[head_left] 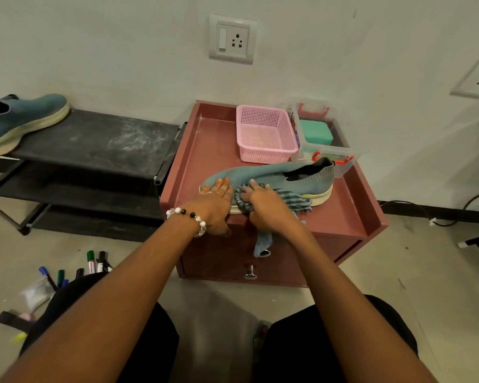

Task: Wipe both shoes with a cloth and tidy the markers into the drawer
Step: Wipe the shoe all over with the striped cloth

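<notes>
Cloth point(271, 201) on shoe point(277, 175) — hands pressing

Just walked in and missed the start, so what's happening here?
A person is wiping a blue shoe on top of a red cabinet. The left hand steadies its toe; the right hand presses a striped cloth against its side. The other shoe sits on a black rack. The markers lie on the floor; the drawer is closed.

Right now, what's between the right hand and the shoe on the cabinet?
In the head view, the striped cloth lies between the right hand and the shoe; its fingers press it against the shoe's side.
</notes>
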The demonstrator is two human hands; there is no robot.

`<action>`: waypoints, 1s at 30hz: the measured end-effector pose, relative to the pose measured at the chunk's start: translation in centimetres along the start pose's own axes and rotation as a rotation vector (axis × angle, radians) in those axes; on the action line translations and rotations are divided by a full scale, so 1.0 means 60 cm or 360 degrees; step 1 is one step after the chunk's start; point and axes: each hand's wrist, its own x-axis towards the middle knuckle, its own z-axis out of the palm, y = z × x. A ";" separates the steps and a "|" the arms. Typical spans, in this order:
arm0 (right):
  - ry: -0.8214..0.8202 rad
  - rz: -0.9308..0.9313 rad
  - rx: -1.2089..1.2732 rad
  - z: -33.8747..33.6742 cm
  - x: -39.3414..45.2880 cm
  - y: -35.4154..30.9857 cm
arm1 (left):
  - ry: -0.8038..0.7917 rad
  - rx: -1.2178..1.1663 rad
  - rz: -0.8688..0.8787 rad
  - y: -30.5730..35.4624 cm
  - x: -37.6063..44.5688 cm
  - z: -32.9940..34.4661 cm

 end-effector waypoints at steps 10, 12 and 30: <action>0.0282 0.0708 -0.0347 0.016 0.013 0.021 | 0.0056 -0.0026 0.0029 -0.006 -0.001 0.005; 0.0290 0.0501 -0.0355 0.020 0.021 -0.007 | 0.0047 -0.0026 0.0024 -0.004 0.000 0.002; 0.0481 0.0492 0.1417 -0.061 -0.051 0.116 | 0.0103 0.0039 0.0016 -0.006 0.002 0.005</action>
